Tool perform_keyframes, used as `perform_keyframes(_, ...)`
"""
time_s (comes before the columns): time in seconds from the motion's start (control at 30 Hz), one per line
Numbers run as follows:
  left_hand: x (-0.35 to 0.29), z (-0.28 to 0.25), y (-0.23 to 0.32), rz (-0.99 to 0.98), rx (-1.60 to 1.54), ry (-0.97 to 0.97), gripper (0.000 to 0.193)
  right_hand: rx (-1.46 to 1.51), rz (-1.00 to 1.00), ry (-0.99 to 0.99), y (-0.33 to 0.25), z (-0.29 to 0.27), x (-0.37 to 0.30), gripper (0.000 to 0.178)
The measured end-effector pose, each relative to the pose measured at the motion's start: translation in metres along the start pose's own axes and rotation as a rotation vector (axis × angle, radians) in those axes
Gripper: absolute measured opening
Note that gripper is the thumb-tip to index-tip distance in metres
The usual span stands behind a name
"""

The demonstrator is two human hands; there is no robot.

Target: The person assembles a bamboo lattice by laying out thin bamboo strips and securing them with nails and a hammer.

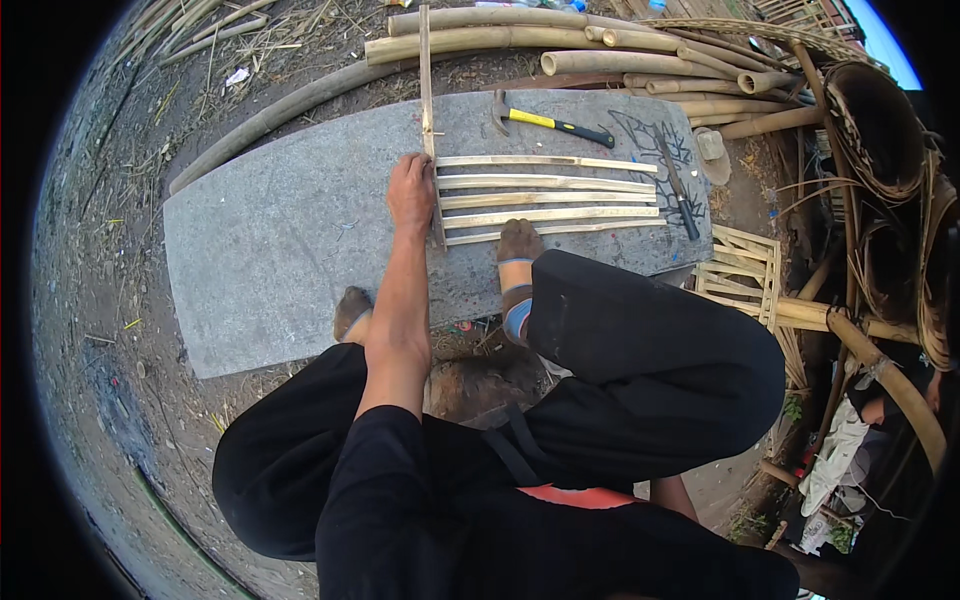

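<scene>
My left hand (410, 191) is closed around a long upright bamboo strip (427, 90) on a grey stone slab (270, 240). From that strip several pale bamboo slats (550, 197) run rightward, roughly parallel, like the teeth of a comb. My right foot (520, 243) presses near the lowest slats, and my left foot (351, 312) is at the slab's near edge. Beyond the slats lies a hammer (550, 122) with a yellow and black handle. A knife (677, 185) with a dark handle lies by the slats' right ends. Only part of my right arm (674, 496) shows; its hand is hidden.
Bamboo poles (640, 60) are piled behind the slab, and a long curved pole (290, 113) lies along its far left. To the right stand a slatted bamboo frame (741, 272) and rolled woven pieces (872, 125). A pale lump (713, 155) sits near the right edge.
</scene>
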State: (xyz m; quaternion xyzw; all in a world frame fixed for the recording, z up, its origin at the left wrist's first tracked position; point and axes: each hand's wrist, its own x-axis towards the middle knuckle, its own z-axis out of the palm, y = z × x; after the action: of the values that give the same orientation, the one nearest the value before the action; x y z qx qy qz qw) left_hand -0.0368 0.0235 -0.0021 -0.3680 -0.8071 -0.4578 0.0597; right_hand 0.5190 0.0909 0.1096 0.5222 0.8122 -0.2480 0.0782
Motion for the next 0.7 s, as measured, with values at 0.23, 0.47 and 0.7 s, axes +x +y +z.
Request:
perform_keyframes(0.23,0.005,0.009,0.007,-0.012,0.02,-0.017,0.01,-0.075,0.271,0.022,0.022,-0.06,-0.038,0.032)
perform_keyframes(0.47,0.004,0.0,0.001,0.004,0.04,-0.025,0.009,-0.101,0.342,0.052,0.036,-0.094,-0.039,0.028)
perform_keyframes(0.7,0.0,0.005,0.018,-0.064,-0.013,-0.056,0.011,-0.087,0.067,0.255,0.021,-0.192,0.005,0.023)
